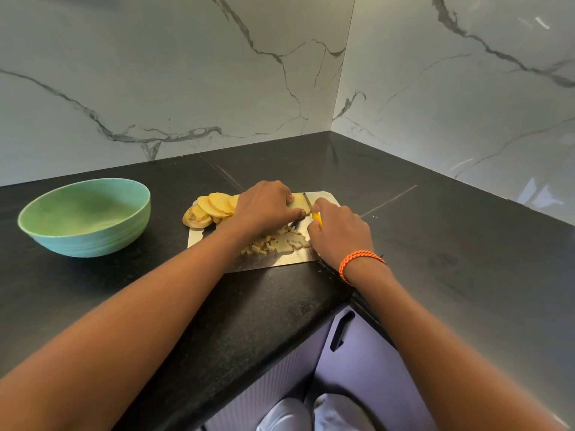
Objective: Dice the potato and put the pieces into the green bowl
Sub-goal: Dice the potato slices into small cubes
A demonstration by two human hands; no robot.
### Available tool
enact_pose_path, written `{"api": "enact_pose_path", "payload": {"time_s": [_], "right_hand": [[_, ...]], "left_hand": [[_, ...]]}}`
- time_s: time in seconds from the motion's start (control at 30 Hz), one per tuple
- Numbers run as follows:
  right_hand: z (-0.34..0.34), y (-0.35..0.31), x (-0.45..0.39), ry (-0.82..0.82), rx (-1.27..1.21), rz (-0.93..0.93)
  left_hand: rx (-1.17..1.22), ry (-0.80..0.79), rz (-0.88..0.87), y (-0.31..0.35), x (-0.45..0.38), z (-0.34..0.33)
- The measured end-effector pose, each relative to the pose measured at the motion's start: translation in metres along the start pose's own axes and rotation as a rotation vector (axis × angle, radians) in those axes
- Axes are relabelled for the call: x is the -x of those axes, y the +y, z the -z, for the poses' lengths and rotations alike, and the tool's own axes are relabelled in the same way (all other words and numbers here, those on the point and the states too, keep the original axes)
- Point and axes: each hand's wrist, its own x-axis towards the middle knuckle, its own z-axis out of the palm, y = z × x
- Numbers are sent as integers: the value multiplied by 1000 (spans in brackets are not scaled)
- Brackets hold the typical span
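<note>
A steel cutting board [280, 259] lies on the black counter. My left hand [267, 206] pinches a stack of potato slices [300, 205] flat against the board. My right hand [342, 234] grips a yellow-handled knife [315, 217], and the blade [307, 200] stands against the right end of that stack. More round potato slices [211, 208] fan out at the board's far left corner. Small diced pieces [277, 242] lie heaped on the board in front of my hands. The green bowl [84, 216] stands to the left, and I see nothing inside it.
Marble walls meet in a corner behind the board. The counter edge [342, 293] runs just in front of my right wrist, with a purple cabinet door and black handle [340, 331] below it. An orange cord bracelet [357, 262] circles my right wrist.
</note>
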Motion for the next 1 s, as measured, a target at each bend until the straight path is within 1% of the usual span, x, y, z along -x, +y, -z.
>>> {"api": "enact_pose_path", "payload": {"time_s": [0.27,0.4,0.77,0.9,1.0], "right_hand": [[7,13,33,7,66,30],[8,14,35,5,49,22],[6,4,12,31,25,4],[2,1,1,124,-48,-48],[-4,1,-3,98,-86,-51]], "left_hand": [[-3,-22,-8,0,2,1],[6,-28,-3,-1,1,1],[21,-19,-1,-2,-1,3],[37,-8,1,-4,1,4],[38,-6,-4,-5,2,7]]}}
